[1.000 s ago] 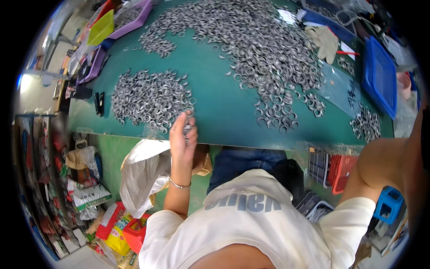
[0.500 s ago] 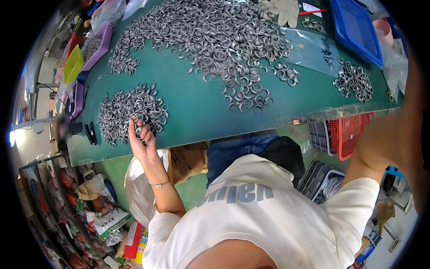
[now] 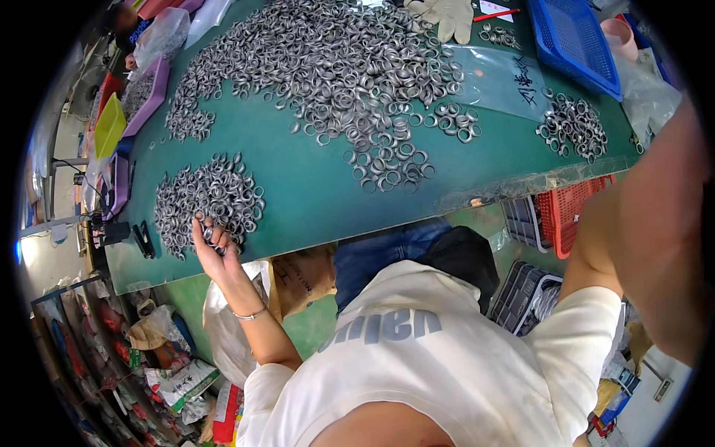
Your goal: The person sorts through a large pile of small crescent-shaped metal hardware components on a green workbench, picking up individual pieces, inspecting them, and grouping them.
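"What's in the hands?"
"The left hand (image 3: pixel 217 249) is curled round some rings (image 3: pixel 208 232), too bunched to count, at the near edge of one left heap (image 3: pixel 212 195). The right hand is out of sight; I can't tell its state."
"Other rings on the table (image 3: pixel 298 186)?"
"One big heap (image 3: pixel 313 63), one right heap (image 3: pixel 572 128). Also one blue tray (image 3: pixel 577 46), one red pen (image 3: pixel 497 15)."

Workshop with heaped metal rings (image 3: pixel 320 71)

Silver-grey rings (image 3: pixel 211 195), dark green tabletop (image 3: pixel 298 194), blue basket (image 3: pixel 578 48), red crate (image 3: pixel 564 216), cream-white shirt (image 3: pixel 439 380) with grey-blue lettering (image 3: pixel 402 324)
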Demonstrator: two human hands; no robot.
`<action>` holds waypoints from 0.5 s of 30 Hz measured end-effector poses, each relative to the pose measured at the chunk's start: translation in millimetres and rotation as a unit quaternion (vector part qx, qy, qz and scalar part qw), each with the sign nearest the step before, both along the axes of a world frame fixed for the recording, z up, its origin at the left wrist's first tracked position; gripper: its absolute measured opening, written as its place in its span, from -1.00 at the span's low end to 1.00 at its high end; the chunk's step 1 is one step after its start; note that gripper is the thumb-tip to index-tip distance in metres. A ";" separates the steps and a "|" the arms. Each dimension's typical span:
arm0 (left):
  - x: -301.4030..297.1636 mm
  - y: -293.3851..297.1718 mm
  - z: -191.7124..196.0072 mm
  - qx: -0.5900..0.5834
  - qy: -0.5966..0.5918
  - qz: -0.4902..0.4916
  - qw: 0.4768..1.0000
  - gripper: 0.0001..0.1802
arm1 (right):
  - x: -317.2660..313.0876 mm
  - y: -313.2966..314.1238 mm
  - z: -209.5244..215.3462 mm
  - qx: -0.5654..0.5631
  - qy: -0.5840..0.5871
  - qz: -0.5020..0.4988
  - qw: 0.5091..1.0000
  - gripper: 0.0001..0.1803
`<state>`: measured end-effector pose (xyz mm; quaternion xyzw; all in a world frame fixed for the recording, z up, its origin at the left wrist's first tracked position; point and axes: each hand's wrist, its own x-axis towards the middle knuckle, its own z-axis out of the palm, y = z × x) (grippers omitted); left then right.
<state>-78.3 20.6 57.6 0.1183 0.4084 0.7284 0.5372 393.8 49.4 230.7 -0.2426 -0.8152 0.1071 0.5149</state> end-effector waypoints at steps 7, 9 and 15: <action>-11.1 24.3 2.0 -0.097 0.473 0.105 0.869 -0.77 | -0.2 1.7 -11.6 -0.003 0.015 -0.018 1.000 -0.76; -32.2 34.7 -6.8 -0.073 0.742 0.140 0.652 -0.74 | -1.0 4.3 -10.4 0.002 0.021 -0.021 1.000 -0.77; -36.7 48.6 -16.9 -0.036 0.862 0.153 0.481 -0.80 | 4.6 0.3 -14.1 0.099 0.139 -0.105 0.980 -0.78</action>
